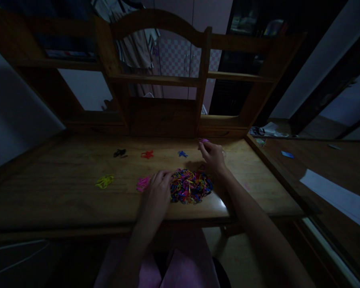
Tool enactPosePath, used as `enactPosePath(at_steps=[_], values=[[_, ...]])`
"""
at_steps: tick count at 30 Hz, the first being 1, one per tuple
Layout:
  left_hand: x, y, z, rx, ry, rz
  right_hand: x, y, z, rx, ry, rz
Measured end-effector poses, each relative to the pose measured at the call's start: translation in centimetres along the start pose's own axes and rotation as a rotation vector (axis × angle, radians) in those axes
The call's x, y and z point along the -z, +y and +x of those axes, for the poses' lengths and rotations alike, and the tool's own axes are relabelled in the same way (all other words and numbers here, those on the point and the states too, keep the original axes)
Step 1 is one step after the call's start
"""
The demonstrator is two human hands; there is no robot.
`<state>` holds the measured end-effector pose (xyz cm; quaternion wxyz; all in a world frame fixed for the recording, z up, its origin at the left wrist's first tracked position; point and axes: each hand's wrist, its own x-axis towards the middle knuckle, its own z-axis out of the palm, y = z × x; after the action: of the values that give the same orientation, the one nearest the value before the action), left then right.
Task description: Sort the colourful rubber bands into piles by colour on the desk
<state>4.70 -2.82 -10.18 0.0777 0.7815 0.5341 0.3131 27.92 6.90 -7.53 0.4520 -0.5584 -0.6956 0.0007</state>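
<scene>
A heaped pile of small multicoloured rubber bands (192, 187) lies on the wooden desk in front of me. My left hand (159, 186) rests at the pile's left edge with its fingers curled together; their tips are partly hidden, and I cannot see what they hold. Beyond the pile, my right hand (211, 154) is raised over the desk, pinching a pinkish-purple rubber band (203, 140) at its fingertips. Beside my left hand sits a group of pink rubber bands (143, 183). Blue rubber bands (182, 153) lie between the pile and the desk's back.
Separate groups of red rubber bands (147, 154), black rubber bands (119, 153) and yellow rubber bands (105, 181) lie to the left. A wooden shelf unit (163, 116) closes off the back. White paper (336, 196) and a blue card (287, 154) lie on the right-hand surface.
</scene>
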Motion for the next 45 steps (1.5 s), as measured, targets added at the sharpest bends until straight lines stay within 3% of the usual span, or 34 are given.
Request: enactPosePath(at_steps=[3, 7, 13, 19, 24, 28, 35, 45], values=[[-0.1, 0.5, 0.6, -0.051, -0.012, 0.11, 0.0, -0.1, 0.0, -0.001, -0.002, -0.003], [-0.3, 1.3, 0.6, -0.124, -0.024, 0.076, 0.0, -0.2, 0.0, 0.004, -0.008, -0.012], [-0.3, 2.1, 1.2, -0.073, 0.07, 0.041, -0.1, -0.2, 0.0, 0.014, -0.017, -0.026], [-0.6, 2.7, 1.7, -0.1, -0.001, 0.038, 0.0, -0.2, 0.0, 0.006, -0.009, -0.043], [0.0, 2.6, 0.9, -0.043, 0.04, 0.003, 0.2, -0.6, 0.0, 0.01, -0.033, -0.043], [0.6, 2.6, 0.4, -0.072, 0.011, 0.043, 0.2, -0.9, -0.1, 0.028, -0.076, -0.038], [-0.3, 2.5, 0.5, -0.071, -0.034, 0.061, 0.1, -1.0, -0.1, 0.075, -0.091, -0.045], [0.7, 2.7, 0.7, 0.013, 0.094, -0.146, 0.0, -1.0, 0.0, 0.088, -0.089, -0.084]])
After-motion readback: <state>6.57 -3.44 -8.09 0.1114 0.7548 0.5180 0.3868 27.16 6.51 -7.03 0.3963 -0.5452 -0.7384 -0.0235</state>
